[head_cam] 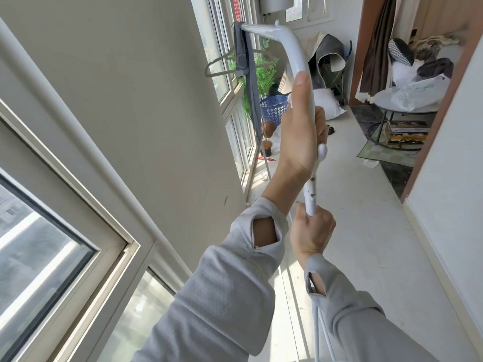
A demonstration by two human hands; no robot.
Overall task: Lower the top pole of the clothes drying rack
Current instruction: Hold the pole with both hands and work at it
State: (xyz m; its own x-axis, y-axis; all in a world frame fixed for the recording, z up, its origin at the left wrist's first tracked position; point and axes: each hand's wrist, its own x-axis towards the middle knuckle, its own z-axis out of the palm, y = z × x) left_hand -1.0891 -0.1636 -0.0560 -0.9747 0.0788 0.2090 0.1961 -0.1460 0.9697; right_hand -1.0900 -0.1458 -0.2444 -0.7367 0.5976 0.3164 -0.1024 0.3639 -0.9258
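The white drying rack's top pole [264, 29] runs from the window side to a curved white end piece [296, 52] that bends down into the upright post [312, 194]. My left hand [300, 131] is wrapped around that curved piece, thumb pointing up along it. Just below, my right hand [312, 231] grips the post at the bottom of the sleeve, which has small screws and a round knob [322, 150]. A grey cloth [244, 61] and an empty hanger [222, 62] hang from the pole's far end.
A wall and windows [52, 231] run close along the left. At the far end of the narrow balcony floor [366, 244] stand a blue basket [273, 108], green plants, a rolled mat and a pillow. A round chair [407, 105] piled with bags sits in the doorway on the right.
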